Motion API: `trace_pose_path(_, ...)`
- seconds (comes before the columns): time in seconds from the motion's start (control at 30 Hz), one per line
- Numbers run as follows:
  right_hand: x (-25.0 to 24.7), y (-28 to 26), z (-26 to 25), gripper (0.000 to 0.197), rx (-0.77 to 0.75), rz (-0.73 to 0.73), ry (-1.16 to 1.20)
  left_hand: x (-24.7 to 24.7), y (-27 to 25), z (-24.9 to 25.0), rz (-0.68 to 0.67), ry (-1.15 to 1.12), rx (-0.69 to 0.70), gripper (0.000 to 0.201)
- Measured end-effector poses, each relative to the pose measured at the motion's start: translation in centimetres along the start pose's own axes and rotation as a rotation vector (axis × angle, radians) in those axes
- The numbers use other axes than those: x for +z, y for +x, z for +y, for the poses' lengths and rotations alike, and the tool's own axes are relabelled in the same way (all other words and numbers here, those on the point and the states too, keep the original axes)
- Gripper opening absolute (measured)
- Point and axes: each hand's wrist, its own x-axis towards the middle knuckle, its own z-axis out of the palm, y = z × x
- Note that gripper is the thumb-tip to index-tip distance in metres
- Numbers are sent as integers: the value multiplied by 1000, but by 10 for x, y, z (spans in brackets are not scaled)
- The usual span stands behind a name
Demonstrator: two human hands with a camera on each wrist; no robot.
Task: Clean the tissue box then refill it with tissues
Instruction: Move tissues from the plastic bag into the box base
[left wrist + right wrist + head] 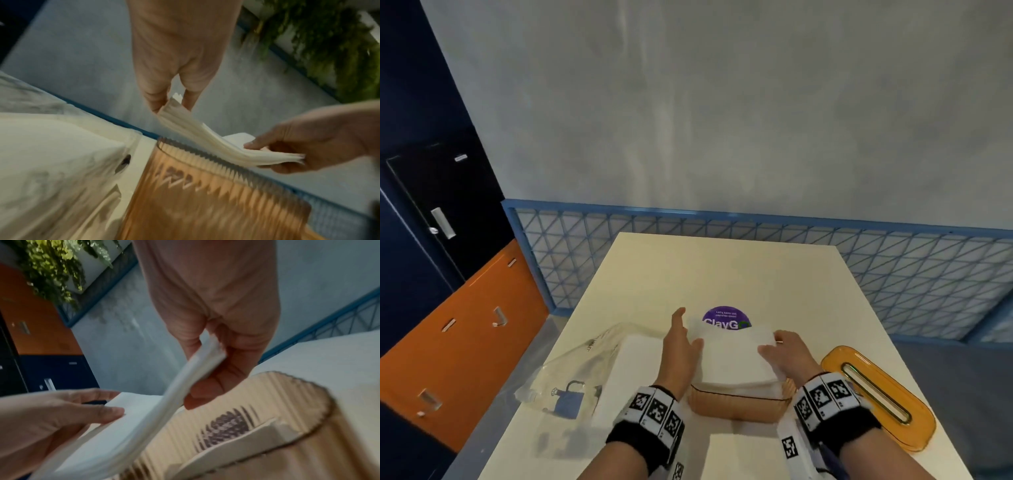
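Tissue box (739,406): an amber ribbed box with its top off is sitting on the counter (722,270) at the near edge, between the two wrists.
Tissues (736,356): a white stack is sagging over the open box, its near end lying on the rim, its far end lifted.
Left grip (683,346): the left hand is pinching the stack's left edge between thumb and fingers, clamped on the tissues.
Right grip (787,353): the right hand is gripping the stack's right edge, thumb on top and fingers curled beneath.
Lid (880,397): an orange slotted lid is lying flat on the counter just right of the box.
Plastic pack (582,373): a clear wrapper holding more white tissues is lying to the left.
Sticker (726,318): a round purple label is showing beyond the stack.
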Motion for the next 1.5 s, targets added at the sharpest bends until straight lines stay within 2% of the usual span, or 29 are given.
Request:
trace_pose_path(0.1, -1, 3, 14, 23, 69, -13, -190, 21, 4, -1, -68, 129, 11, 67)
trace_pose_path(0.23, 7, 4, 17, 13, 85, -40, -359, 34, 5, -15, -84, 352, 51, 71)
trace_pose_path(0.27, 10, 4, 16, 19, 76, -31, -384, 36, 4, -16, -91, 395, 63, 70)
trace_pose_path(0.33, 14, 2, 16, 31, 35, -24, -458, 39, 2, -16, -108, 465, 92, 69)
trace_pose_path(0.4, 18, 0, 17, 35, -9, -16, -530, 44, -1, -17, -74, 616, 130, 69)
trace_pose_path(0.43, 19, -2, 16, 34, -47, 14, -549, 46, -1, -18, -32, 712, 171, 71)
trace_pose_path(0.53, 21, -9, 15, 40, -231, 149, -679, 46, -7, -12, -32, 836, 262, 66)
trace_pose_path(0.57, 22, -9, 14, 42, -291, 146, -703, 46, -10, -11, -78, 842, 241, 60)
trace_pose_path(0.63, 27, -4, 14, 42, -371, 30, -748, 48, -11, -12, -206, 878, 169, 48)
trace_pose_path(0.73, 32, 1, 16, 39, -333, -173, -899, 56, 2, -22, -269, 942, 47, 42)
trace_pose_path(0.8, 33, 2, 17, 40, -291, -238, -1000, 60, 8, -24, -347, 904, -60, 48)
trace_pose_path(0.93, 31, 7, 19, 46, -234, -276, -1074, 67, 22, -32, -409, 896, -153, 64)
trace_pose_path(1.1, 35, 9, 21, 42, -219, -280, -1083, 70, 25, -38, -453, 970, -149, 63)
trace_pose_path(1.2, 33, 8, 19, 38, -247, -290, -1119, 61, 22, -29, -486, 921, -143, 61)
trace_pose_path(1.3, 26, 6, 15, 32, -330, -213, -1089, 43, 16, -15, -407, 768, -66, 44)
trace_pose_path(1.4, 14, 5, 18, 35, -415, 30, -871, 5, 7, -3, -159, 561, 47, 31)
trace_pose_path(1.5, 2, 6, 30, 39, -369, 206, -661, -28, 2, -20, 65, 451, 28, 28)
